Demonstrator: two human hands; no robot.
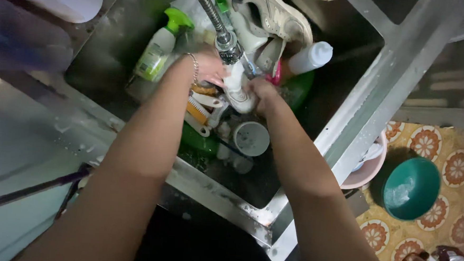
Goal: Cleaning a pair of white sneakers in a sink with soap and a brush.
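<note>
Two hands, left hand (210, 66) and right hand (261, 92), grip one white shoe (238, 88).

steel counter (41, 136) dim, wet | floor (442, 152) orange flower-patterned tiles | light low, uneven

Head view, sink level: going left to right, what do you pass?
Green-capped spray bottle → left hand → white shoe under the faucet → right hand → white squeeze bottle → pink basin → teal bowl.
</note>
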